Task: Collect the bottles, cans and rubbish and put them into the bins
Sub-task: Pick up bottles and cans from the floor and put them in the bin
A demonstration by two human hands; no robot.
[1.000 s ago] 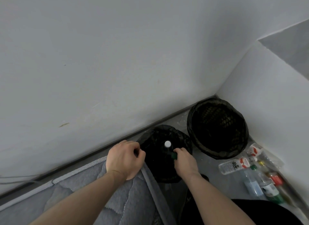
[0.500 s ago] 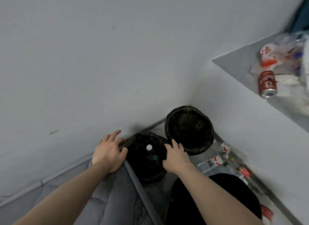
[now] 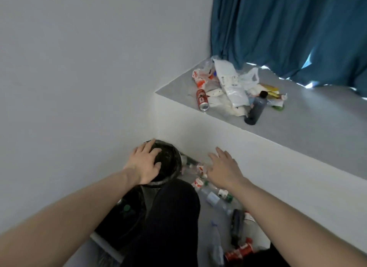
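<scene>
Grey floor runs along the foot of a white raised ledge (image 3: 258, 167), and nearest the camera that strip is strewn with bottles and cans: a red can (image 3: 239, 251) lowest, a dark bottle (image 3: 236, 225) above it, then a clear bottle with a green cap (image 3: 217, 197) just under the right wrist. To the left of a dark-clad leg (image 3: 172, 217) sits 1 black-lined bin (image 3: 123, 213) already holding capped bottles. Beyond it stands a 2nd black bin (image 3: 174, 163) in the corner.

The left hand (image 3: 146, 164) lies flat over this farther bin's rim, fingers straight and spread, gripping nothing. The right hand (image 3: 223, 170) hovers above the floor litter, fingers extended and relaxed, empty too.

The step in hand looks like reaching for the next floor item. It would go best if the right hand dropped onto the nearest clear bottle and closed round its body rather than its cap, while the left steadies the bin so the liner stays open.

Farthest off, on the ledge top, wait a red can (image 3: 202, 99), a dark bottle (image 3: 257, 107) and crumpled bags and wrappers (image 3: 230, 82), before a blue curtain (image 3: 288, 32).
</scene>
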